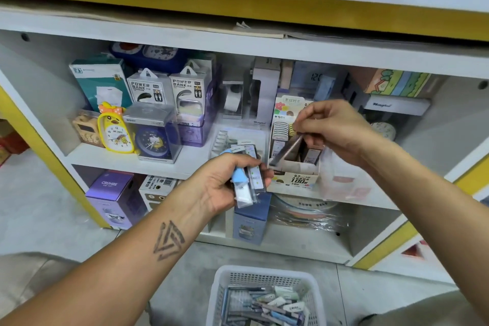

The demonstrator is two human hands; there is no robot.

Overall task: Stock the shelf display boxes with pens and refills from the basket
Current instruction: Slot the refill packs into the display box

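Dark refill pack [287,150] pinched by right hand [334,130] over display box [296,177]; left hand [225,182] grips packs [247,180].

- A slim dark refill pack [287,151] hangs tilted, its upper end pinched in the right hand [333,130], its lower end over the open cardboard display box [293,167] on the white shelf [185,159].
- A bundle of clear-sleeved pen and refill packs [247,180], one with a blue part, sits gripped in the left hand [225,182].
- A white perforated plastic basket [264,276] on the floor holds mixed packs.
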